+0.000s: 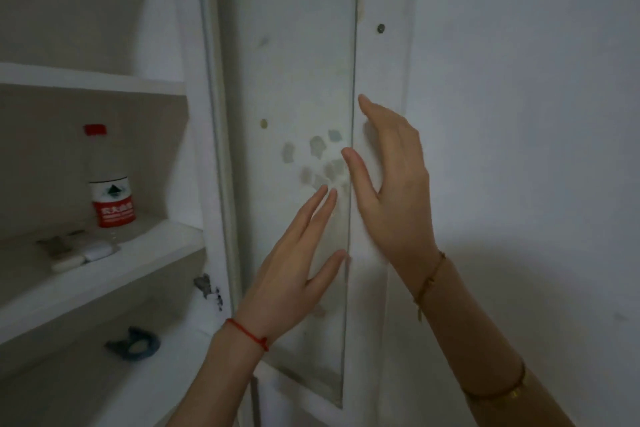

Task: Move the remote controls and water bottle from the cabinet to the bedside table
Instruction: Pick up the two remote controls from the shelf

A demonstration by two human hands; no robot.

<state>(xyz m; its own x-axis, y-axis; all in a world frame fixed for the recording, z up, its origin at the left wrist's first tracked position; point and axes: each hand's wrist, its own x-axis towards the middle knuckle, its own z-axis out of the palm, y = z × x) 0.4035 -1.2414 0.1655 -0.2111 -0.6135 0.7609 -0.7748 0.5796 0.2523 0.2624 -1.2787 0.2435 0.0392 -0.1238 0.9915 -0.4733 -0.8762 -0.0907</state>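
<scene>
The room is dim, with a plain white wall (519,114) filling the right side of the frame. In the middle stands a white cabinet door (298,80) with a long glass pane, and the pane carries several grey smudges near its centre. On the left of the frame the cabinet (194,149) is open and shows white shelves. On the middle shelf (104,274), at the left of the frame, the water bottle (110,184) stands upright; it is clear, with a red cap and a red and white label. Just in front of it lie two white remote controls (85,255), flat and close to each other, somewhat blurred. On the lower shelf, at the lower left, lies a dark blue object (135,343) that I cannot identify. The left hand (294,267), with a red string at the wrist, is open with straight fingers against the glass and holds nothing. The right hand (391,184), with a thin bracelet, is also open, flat on the door's edge, empty.
</scene>
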